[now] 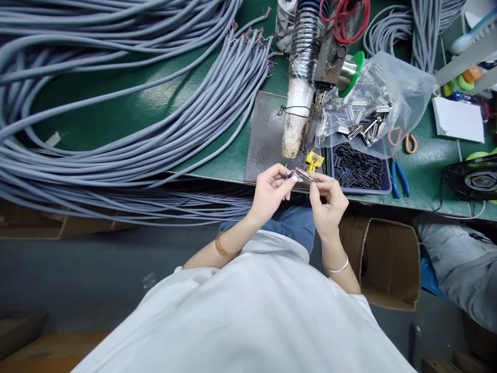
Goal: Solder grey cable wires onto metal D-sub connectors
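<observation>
Between my two hands, near the table's front edge, is a small silver connector (305,175). My left hand (271,191) pinches small coloured wire ends at the connector's left end; where the rest of them run is hidden. The fingers of my right hand (328,201) are closed on the connector's right end. Just behind it is a yellow piece (314,160), beside the tip of a soldering tool (310,127). A dark metal plate (264,137) lies under this area.
Bundles of grey cable (186,122) cover the left of the green table (427,178). At the right are a bin of black tubes (359,168), a bag of connectors (373,111), a solder spool (351,75), blue pliers (399,178) and a fan (471,177). A duct (297,109) hangs behind my hands.
</observation>
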Demonstrator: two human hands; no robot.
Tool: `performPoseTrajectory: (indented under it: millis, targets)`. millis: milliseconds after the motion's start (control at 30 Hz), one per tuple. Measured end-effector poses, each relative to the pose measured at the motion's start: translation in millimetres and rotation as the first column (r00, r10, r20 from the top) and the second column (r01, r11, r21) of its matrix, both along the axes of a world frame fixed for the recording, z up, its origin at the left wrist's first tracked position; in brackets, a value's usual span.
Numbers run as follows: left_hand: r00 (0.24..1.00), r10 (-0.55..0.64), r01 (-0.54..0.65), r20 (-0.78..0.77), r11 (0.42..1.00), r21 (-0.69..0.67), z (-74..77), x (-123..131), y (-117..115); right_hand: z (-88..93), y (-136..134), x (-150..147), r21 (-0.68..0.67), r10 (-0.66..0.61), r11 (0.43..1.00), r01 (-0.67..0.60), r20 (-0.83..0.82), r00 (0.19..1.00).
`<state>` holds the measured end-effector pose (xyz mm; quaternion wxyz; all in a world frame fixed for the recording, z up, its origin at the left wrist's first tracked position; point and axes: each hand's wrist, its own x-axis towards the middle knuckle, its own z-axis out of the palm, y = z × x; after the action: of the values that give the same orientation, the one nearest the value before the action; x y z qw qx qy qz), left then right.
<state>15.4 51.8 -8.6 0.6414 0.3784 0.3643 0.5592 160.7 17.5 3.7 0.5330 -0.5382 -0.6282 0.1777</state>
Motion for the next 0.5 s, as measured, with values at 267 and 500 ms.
performPoseTrajectory:
  millis: [267,500]
  targets:
    - [0.997,0.081,-0.081,0.0,0.997,0.016,7.6,6,6,6.0,11,-2,0.08,-0.031,0.996,0.025,0.07,0.997]
    - [0.992,0.122,-0.12,-0.032,0.991,0.054,10.2,10,8,9.8,17,0,0.121,-0.031,0.993,0.017,0.114,0.993]
